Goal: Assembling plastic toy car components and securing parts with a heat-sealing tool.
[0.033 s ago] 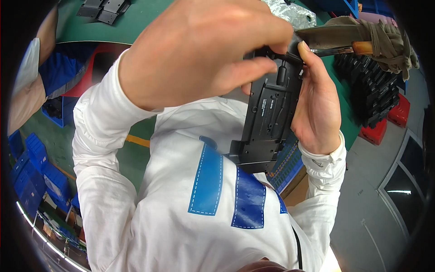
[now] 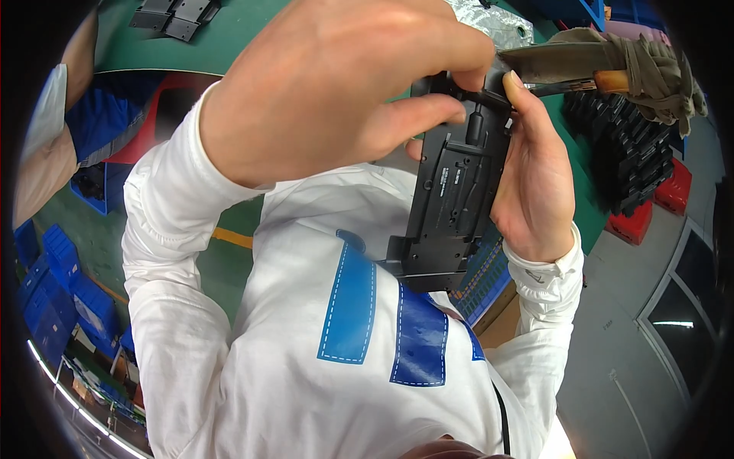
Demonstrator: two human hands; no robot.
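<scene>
My right hand [image 2: 539,172] grips a long black plastic housing [image 2: 451,191] along its right edge. The thumb lies near the housing's upper end, and the other fingers are hidden behind it. Held at a slant before my chest, the housing shows screw holes, ribs and small printed marks. Over its upper left part bends my left hand [image 2: 344,92]. Its curled index finger and its thumb are at the upper end, and another fingertip shows by the left edge. Whether a small part sits between those fingers is hidden.
Right of the hands is a cloth-wrapped tool [image 2: 657,76] with an orange-yellow piece. Stacked black parts [image 2: 619,145] stand on the green table [image 2: 115,46], with more black pieces [image 2: 176,15] at far left. Silver foil [image 2: 493,23] lies beyond. Another person's arm [image 2: 46,168] is at left, above blue bins [image 2: 65,283].
My left hand has shifted very slightly, its thumb a little to the left; it looks less blurred. The housing and my right hand are nearly unchanged.
</scene>
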